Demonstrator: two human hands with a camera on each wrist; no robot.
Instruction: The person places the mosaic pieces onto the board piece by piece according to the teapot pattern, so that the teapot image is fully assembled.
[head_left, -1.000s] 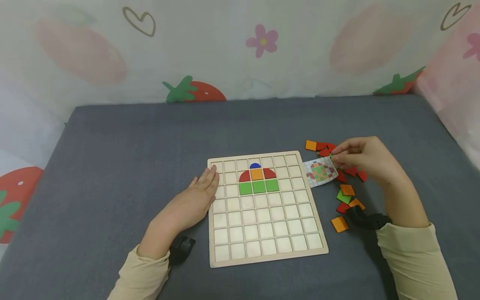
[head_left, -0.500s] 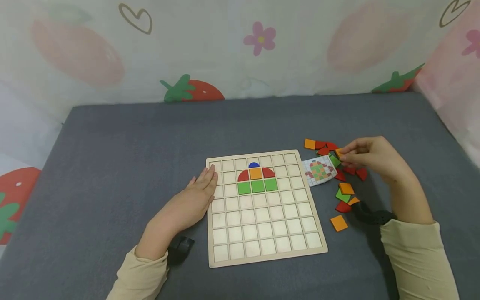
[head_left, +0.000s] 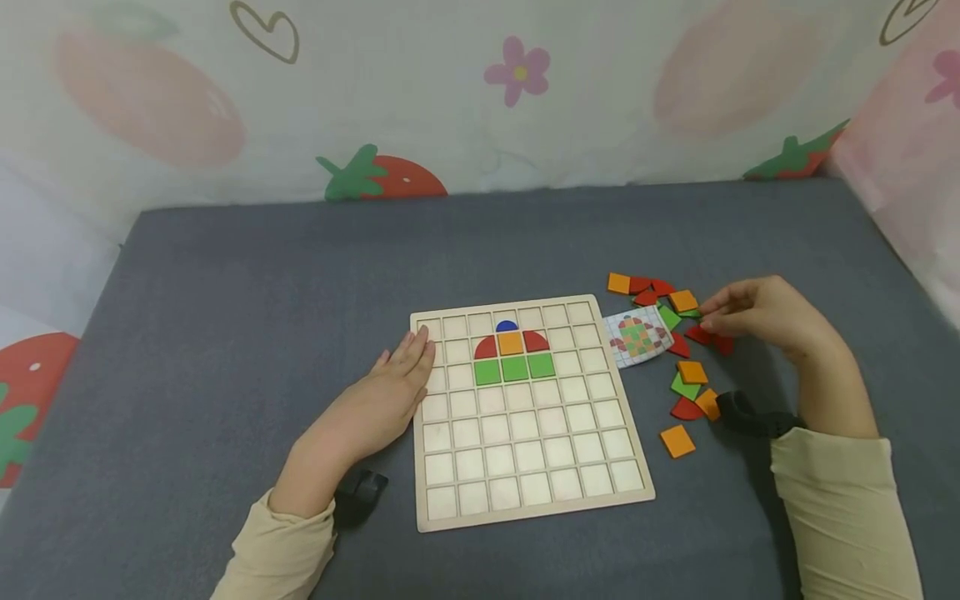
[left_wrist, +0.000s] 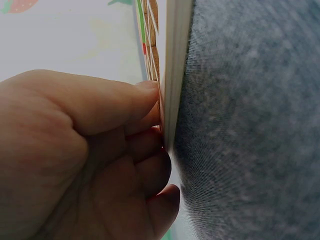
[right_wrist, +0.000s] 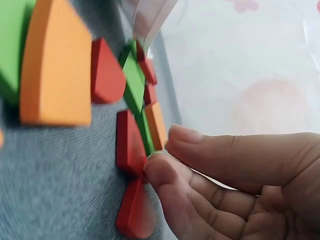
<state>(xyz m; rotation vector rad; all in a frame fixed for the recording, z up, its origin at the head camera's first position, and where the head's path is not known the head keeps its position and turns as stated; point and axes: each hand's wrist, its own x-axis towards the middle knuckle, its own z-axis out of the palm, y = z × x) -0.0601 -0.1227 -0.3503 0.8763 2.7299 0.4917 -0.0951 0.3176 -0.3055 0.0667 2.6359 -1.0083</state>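
Note:
A wooden grid board (head_left: 525, 500) lies on the cloth. In its upper squares sit a blue half-round tile (head_left: 506, 326), an orange square (head_left: 510, 342), two red rounded tiles (head_left: 536, 340) and a row of green squares (head_left: 514, 367). My left hand (head_left: 386, 404) rests along the board's left edge, fingers extended. My right hand (head_left: 768, 317) is at the loose tiles, thumb and index finger slightly apart. Its index fingertip is beside a green tile (right_wrist: 144, 131), near an orange tile (head_left: 683, 301) and a red tile (right_wrist: 129, 142). Contact with the green one is unclear.
A patterned card (head_left: 636, 337) lies against the board's right side. Around it are more loose tiles, including an orange square (head_left: 677, 442), a red piece (head_left: 686, 408) and a green piece (head_left: 685, 386). Printed fabric (head_left: 585, 125) stands behind the grey cloth (head_left: 262, 292).
My right hand has let go of the orange square it pinched half a second ago and moved slightly right. That square now lies among the tiles. The left hand stays at the board.

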